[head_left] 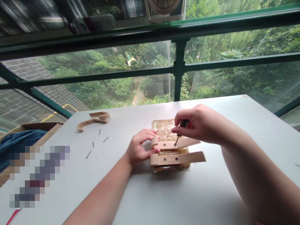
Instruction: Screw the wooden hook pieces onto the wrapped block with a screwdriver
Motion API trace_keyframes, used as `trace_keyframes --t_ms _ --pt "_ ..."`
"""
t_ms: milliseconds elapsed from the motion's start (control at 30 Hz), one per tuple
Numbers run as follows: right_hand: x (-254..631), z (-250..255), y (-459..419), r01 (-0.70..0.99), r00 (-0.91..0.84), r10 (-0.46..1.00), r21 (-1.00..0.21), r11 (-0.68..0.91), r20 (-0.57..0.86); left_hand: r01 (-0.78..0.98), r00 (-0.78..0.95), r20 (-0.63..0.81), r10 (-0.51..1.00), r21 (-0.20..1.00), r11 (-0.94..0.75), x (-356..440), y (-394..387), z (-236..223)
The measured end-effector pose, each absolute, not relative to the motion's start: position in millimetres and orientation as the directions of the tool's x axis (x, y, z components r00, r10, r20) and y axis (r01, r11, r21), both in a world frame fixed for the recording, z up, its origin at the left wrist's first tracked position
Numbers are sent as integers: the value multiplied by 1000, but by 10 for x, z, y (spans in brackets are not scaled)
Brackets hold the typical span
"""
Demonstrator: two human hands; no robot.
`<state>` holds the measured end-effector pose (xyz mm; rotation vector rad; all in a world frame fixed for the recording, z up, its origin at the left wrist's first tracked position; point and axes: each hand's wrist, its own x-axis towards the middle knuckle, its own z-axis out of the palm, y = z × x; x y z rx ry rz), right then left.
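Note:
My right hand [199, 125] is closed round the dark handle of a screwdriver [184, 123]. The tip of its shaft meets a screw hole in the upper wooden hook [170, 145]. My left hand [142, 145] pinches that hook's curled left end between thumb and fingers. A second wooden hook [185, 158] lies parallel, nearer to me, with a screw head in its left hole. Both hooks rest across a tape-wrapped brown block [164, 125], whose far part shows torn, pitted tape. The hook's right end is partly behind my right wrist.
On the white table [211, 193], two more wooden hooks [95, 120] lie at the far left. Several loose screws [93, 144] are scattered nearer. A cardboard box [39, 126] with blue cloth stands beyond the left edge. Green-framed windows [179, 56] rise behind the table.

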<state>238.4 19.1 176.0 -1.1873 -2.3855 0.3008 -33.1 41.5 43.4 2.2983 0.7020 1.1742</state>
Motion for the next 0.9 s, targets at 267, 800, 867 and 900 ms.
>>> trace_keyframes --t_ms 267,800,867,900 --pt "2329 1724 178 500 -649 671 -464 731 358 247 494 582 646 619 -746 -333 408 419" --pt "2464 1797 123 640 -579 788 -481 599 210 229 494 589 640 621 -749 -342 427 392" --pt "2455 1802 126 638 -588 777 -460 617 227 223 493 591 639 624 -749 -339 428 393" --pt "2451 1803 128 636 -591 772 -455 623 232 220 491 593 638 624 -749 -337 427 394"
